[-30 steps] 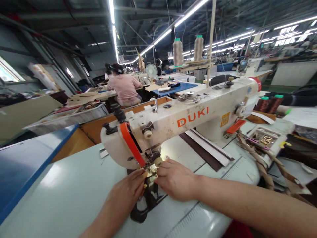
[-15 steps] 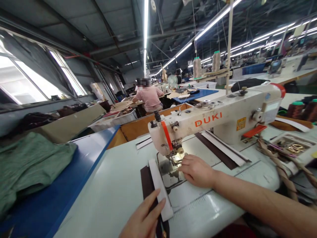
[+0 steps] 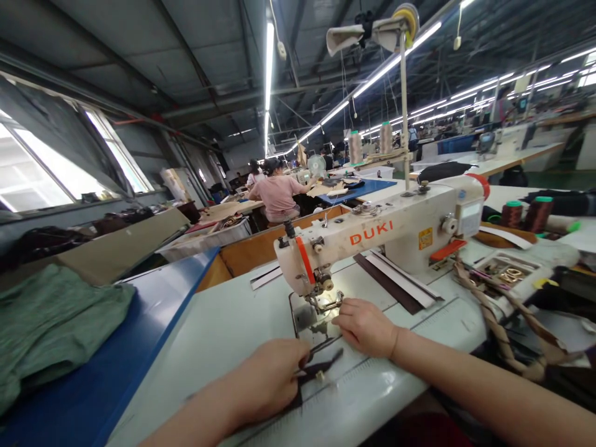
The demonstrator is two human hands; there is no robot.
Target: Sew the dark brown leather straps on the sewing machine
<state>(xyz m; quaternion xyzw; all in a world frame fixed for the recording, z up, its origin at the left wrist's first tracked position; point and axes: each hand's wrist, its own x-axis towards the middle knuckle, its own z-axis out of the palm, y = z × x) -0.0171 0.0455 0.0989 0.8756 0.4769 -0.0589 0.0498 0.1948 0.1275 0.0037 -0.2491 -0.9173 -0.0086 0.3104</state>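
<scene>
Sits at a cream sewing machine (image 3: 386, 233) marked DUKI, set on a white table (image 3: 218, 329). Grips in the left hand (image 3: 272, 380), low by the near edge of that table, a dark two-pronged tool (image 3: 323, 365), fingers wrapped tight about its near end, prongs pointing right and away toward the machine's bed; snips by the look, though too blurred to swear to. Lays the right hand (image 3: 367, 327) on the bed just right of the presser foot (image 3: 331, 304), knuckles up, fingertips curled in toward the lit spot under the needle; impossible to tell whether pinching anything there or merely touching the plate. Hands near each other yet apart, the tool's tips between them. Behind the machine's arm, a dark strip (image 3: 386, 282) and a white strip (image 3: 407, 279) side by side on the table. To the right, a tray (image 3: 542, 273) with gold rings (image 3: 511, 272) in it, a twisted brown cord (image 3: 496, 326) trailing toward the near edge, and two brown thread spools (image 3: 512, 214) with green caps. Up on the stand, two pale thread cones (image 3: 356, 147). To the left, a blue table (image 3: 139, 354) bearing a heap of green cloth (image 3: 51, 329). Farther back, a person in a pink top (image 3: 278, 195), seated and facing away, at another bench
</scene>
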